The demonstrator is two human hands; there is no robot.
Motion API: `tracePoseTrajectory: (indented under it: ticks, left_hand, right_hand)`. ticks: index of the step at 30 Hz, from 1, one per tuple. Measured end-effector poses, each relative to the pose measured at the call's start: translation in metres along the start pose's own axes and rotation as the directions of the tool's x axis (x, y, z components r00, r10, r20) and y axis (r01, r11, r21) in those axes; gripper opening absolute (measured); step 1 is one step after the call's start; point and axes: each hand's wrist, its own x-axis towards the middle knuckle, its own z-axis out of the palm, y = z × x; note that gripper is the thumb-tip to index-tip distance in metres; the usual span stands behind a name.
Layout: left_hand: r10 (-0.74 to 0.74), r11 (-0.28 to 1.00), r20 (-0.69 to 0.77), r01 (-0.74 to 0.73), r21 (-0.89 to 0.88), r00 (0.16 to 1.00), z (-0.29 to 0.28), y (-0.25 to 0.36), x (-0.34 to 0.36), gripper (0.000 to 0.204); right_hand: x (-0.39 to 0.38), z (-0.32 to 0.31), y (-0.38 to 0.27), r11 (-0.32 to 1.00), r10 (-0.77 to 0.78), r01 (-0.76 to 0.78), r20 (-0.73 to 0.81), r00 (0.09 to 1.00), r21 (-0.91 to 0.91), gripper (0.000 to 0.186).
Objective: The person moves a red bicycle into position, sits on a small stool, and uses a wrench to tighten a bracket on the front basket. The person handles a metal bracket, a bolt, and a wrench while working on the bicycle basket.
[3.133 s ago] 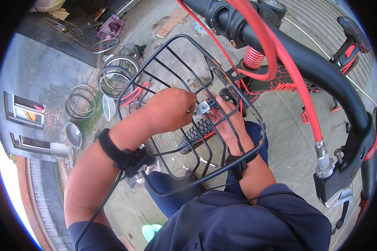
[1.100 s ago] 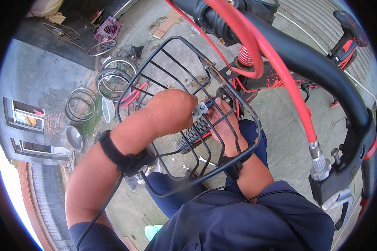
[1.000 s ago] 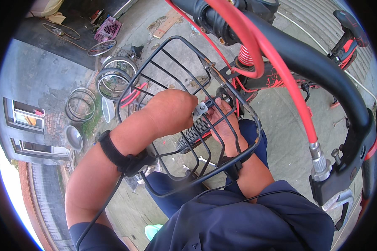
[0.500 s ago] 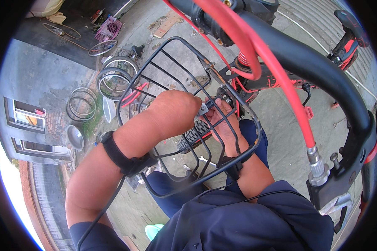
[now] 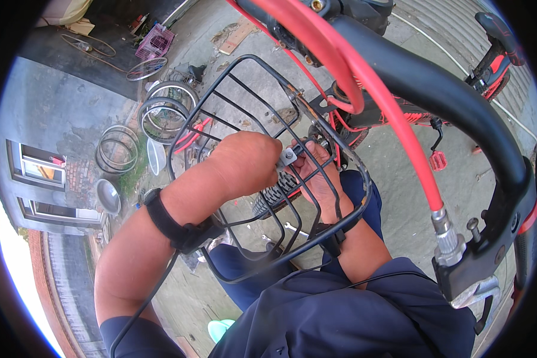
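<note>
A black wire basket [image 5: 252, 59] is fixed at the front of a bicycle with red cables, and both my hands work at it. My left hand [image 5: 247, 161] is closed in a fist over the basket, gripping one end of a small silver metal bracket [image 5: 288, 156] with a bolt in it. Beneath the bars, my right hand [image 5: 321, 180] has its fingers curled up by the bracket and a short black part; what they grip is partly hidden. The knobbly front tyre [image 5: 274, 194] shows below the hands, through the basket.
A black handlebar [image 5: 435, 77] and thick red cable [image 5: 400, 131] arch close on the right. A wrench [image 5: 295, 230] lies on the concrete near my knees. Loose wheels [image 5: 168, 110], a metal basin [image 5: 108, 196] and a pink crate [image 5: 155, 40] stand at the left. Another bicycle [image 5: 495, 59] is at far right.
My left fist has turned slightly and more of the bracket's face shows. My right hand stays almost where it was. The handlebar and cable have shifted a little left in view.
</note>
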Motion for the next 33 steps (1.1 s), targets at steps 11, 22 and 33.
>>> tracePoseTrajectory:
  ticks: [11,22,33]
  left_hand:
    - [-0.002,0.989,-0.036,-0.003,-0.147,0.999,0.004,-0.007,-0.001,0.027]
    - [0.003,0.943,-0.112,-0.04,-0.331,0.994,0.013,-0.019,-0.002,0.029]
    - [0.12,0.973,-0.101,-0.138,-0.186,0.988,0.008,-0.019,0.0,0.031]
  right_hand:
    - [0.0,0.003,0.0,0.998,0.003,-0.005,-0.026,1.0,-0.056,0.026]
    - [0.003,0.009,0.004,0.999,-0.023,0.024,-0.02,1.0,0.04,0.028]
    - [-0.003,0.017,-0.001,1.0,0.028,-0.028,-0.029,0.999,0.0,0.03]
